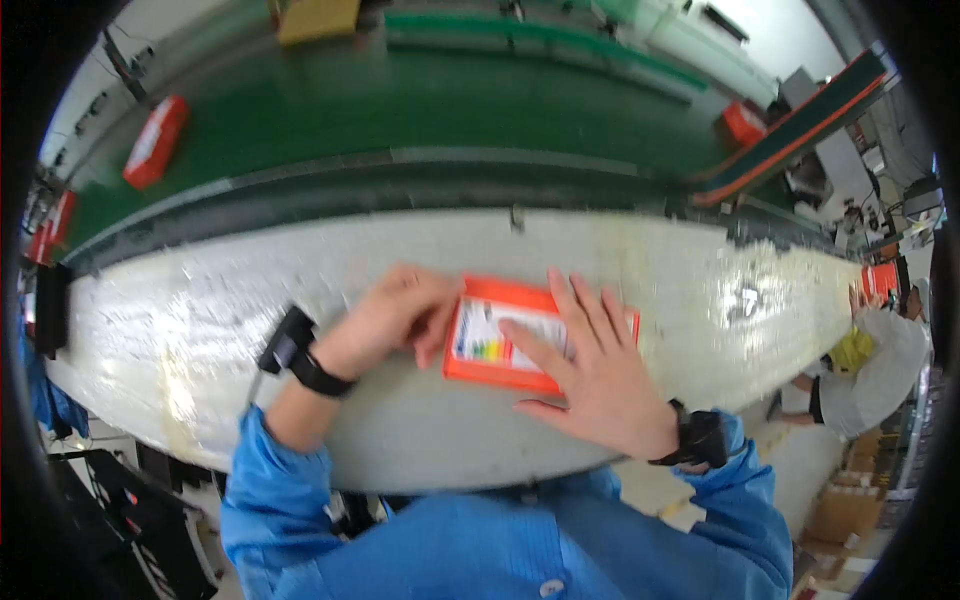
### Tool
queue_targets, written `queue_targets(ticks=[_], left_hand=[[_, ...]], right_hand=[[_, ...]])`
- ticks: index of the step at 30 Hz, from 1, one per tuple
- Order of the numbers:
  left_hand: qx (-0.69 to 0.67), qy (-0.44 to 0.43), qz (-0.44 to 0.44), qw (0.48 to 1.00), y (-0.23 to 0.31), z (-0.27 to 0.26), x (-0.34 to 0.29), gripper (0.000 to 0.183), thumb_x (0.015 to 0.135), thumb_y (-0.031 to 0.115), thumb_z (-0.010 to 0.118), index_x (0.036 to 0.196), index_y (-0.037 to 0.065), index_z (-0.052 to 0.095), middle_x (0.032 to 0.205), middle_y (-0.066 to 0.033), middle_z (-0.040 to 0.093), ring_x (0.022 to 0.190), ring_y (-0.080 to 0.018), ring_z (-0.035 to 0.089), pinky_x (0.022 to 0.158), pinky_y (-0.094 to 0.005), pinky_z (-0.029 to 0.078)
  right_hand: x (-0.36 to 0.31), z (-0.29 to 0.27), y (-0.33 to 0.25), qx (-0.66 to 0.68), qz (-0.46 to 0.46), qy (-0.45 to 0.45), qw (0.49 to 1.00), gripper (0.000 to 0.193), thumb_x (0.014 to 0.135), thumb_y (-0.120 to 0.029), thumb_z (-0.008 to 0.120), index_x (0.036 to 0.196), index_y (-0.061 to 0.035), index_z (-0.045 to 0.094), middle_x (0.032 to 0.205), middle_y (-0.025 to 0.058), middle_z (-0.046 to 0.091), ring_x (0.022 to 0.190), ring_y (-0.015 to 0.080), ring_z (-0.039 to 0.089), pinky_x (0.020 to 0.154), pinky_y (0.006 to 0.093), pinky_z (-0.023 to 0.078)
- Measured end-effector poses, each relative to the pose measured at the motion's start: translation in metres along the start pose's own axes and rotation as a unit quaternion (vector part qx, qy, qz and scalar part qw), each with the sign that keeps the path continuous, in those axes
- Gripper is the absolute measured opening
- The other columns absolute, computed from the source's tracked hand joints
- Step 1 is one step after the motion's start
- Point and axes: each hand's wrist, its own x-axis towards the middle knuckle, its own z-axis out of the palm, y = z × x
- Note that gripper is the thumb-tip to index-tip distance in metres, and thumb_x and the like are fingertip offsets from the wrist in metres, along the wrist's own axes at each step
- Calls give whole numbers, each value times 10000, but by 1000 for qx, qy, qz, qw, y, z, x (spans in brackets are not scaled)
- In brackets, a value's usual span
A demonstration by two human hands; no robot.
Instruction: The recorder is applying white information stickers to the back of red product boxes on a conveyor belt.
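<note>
- Left hand (395,315): fingers curled, fingertips touching the left edge of the orange box (520,340). Whether it grips the edge or only steadies it cannot be told.
- Right hand (585,365): spread flat, palm down, fingers extended over the top face of the box; pressing, not gripping.
- Orange box: flat, rectangular, closed; it lies between the two hands on the white bench (200,330). Its top carries a white label (490,335) with small coloured marks. Contents are not visible.
- Both wrists carry black bands; both arms wear blue sleeves (270,470).
- Green conveyor (400,100): runs beyond the hands, past the far edge of the bench.
- On the conveyor, far left of the hands: a second orange box (155,140), closed.
- On the conveyor, far right of the hands: a third orange box (745,122).
- Beyond the hands, at the far side: a yellow-brown carton (318,18).
- Right of the right hand, well apart: another person (875,360) at the bench end.
- Cardboard boxes (845,510) stand below that person.
</note>
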Motion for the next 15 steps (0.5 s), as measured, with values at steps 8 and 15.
queue_targets(ticks=[8,15], left_hand=[[-33,258,119,958,-4,-12,15,352,997,356,530,744,111,549,589,-13,573,492,-97,556,430,-213,348],[-38,259,118,958,-2,-14,19,355,1003,361,525,762,102,557,629,-14,582,539,-97,562,483,-215,392]], right_hand=[[28,-18,57,-46,-98,32,994,822,708,-375,782,1456,-275,456,1372,218,437,1226,405,438,1034,551,347],[148,-31,201,-247,54,291,923,627,794,-371,735,1313,-85,529,1313,201,494,1210,371,459,1036,490,360]])
